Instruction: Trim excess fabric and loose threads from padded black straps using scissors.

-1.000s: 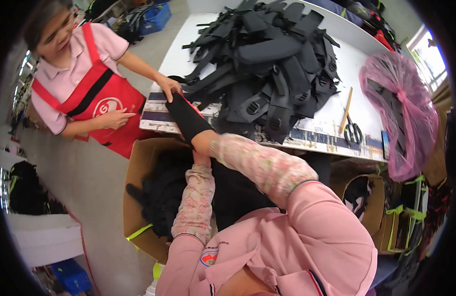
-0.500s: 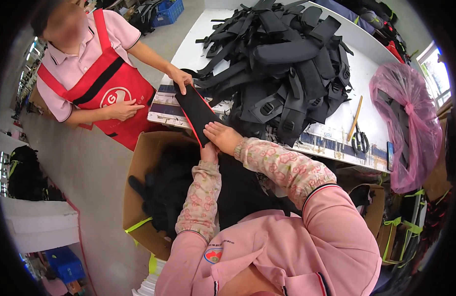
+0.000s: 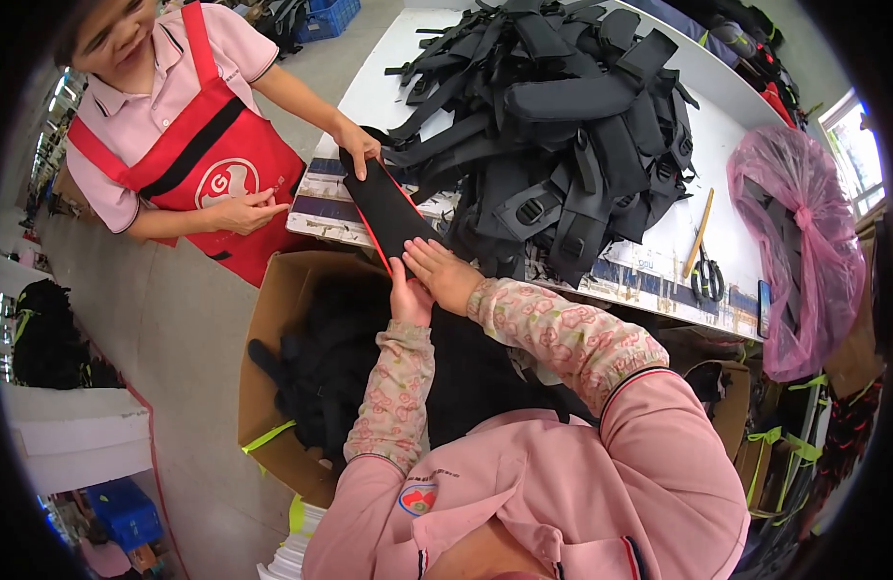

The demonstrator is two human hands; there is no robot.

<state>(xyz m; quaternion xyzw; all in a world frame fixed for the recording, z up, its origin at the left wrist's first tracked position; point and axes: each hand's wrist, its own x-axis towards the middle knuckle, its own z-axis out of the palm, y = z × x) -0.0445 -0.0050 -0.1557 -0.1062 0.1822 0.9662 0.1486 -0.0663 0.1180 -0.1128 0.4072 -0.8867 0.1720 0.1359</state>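
A black padded backpack strap point(image 3: 382, 205) with red edging runs at a slant between me and a co-worker. My left hand point(image 3: 411, 300) grips its near end, thumb along the red edge and the other fingers partly hidden. My right hand point(image 3: 446, 275) lies flat across the near end, fingers stretched out on the black surface. At the far end, the co-worker's hand point(image 3: 359, 145) pinches the strap. The co-worker's other hand point(image 3: 249, 212) is held in front of a red apron, apart from the strap.
A big pile of black straps with buckles point(image 3: 572, 126) covers much of the white table point(image 3: 649, 253). Scissors point(image 3: 705, 278), a wooden stick point(image 3: 699, 232) and a phone point(image 3: 763, 307) lie at right, near a pink plastic bag point(image 3: 799, 251). A cardboard box point(image 3: 263, 387) of black pieces stands below.
My left hand has shifted up at the strap's near end, and its thumb now shows along the edge. My right hand stays flat on the strap. The co-worker's free hand has moved slightly.
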